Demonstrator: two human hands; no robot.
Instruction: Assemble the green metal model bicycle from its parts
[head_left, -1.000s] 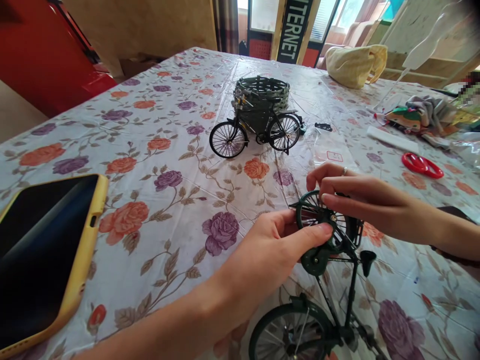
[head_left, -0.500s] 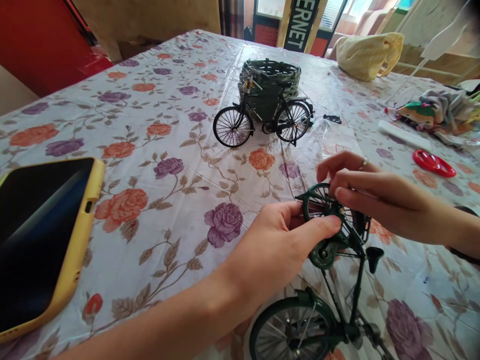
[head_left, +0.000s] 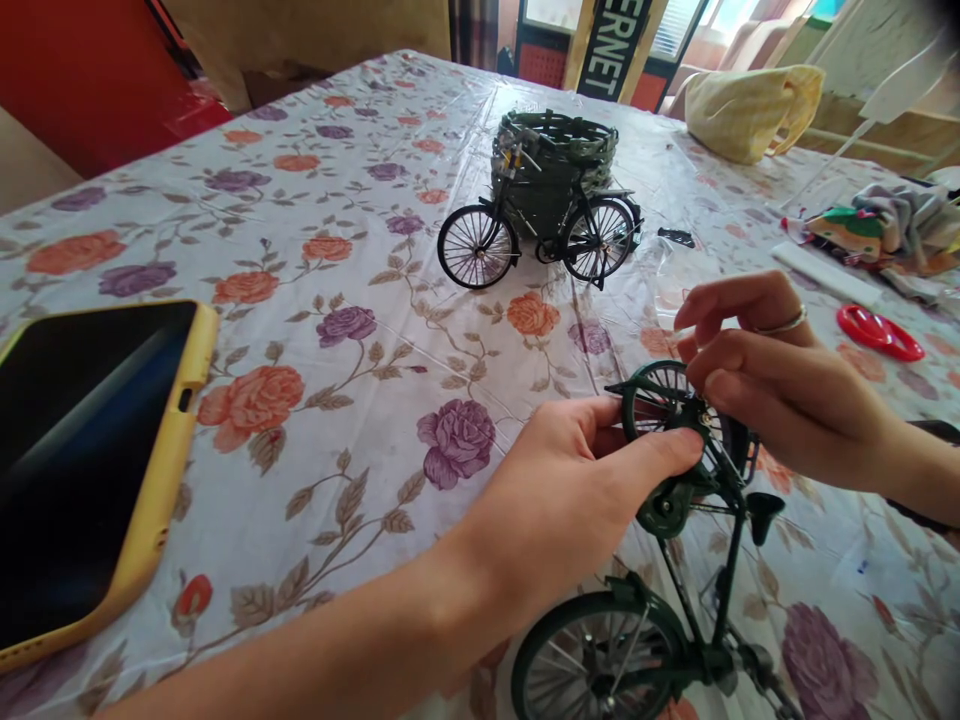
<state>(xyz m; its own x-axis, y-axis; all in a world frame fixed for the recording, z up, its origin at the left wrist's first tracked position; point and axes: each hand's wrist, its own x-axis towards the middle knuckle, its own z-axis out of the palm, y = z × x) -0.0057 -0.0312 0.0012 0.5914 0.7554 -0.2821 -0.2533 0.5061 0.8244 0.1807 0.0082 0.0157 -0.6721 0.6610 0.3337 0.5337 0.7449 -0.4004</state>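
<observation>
A dark green model bicycle [head_left: 666,512] lies tipped on its side near the front of the table. My left hand [head_left: 559,480] grips it at the rear wheel [head_left: 651,392], thumb pressed on the frame by the hub. Over that same hub, my right hand [head_left: 787,385] has thumb and forefinger closed in a pinch; whatever is between the tips is too small to make out. A ring shows on one of its fingers. The saddle [head_left: 765,512] points to the right, and the front wheel [head_left: 600,650] lies nearest me.
A black model bicycle [head_left: 544,235] stands upright before a green woven basket [head_left: 559,130]. At left lies a phone in a yellow case [head_left: 161,480]. To the right are red scissors handles [head_left: 881,332], a small black part [head_left: 676,237], a yellow bag [head_left: 750,110] and cloth items [head_left: 892,225].
My right hand has lifted slightly, its fingers rising a little off the hub. My left hand keeps its grip on the bicycle. The whole view has shifted a little.
</observation>
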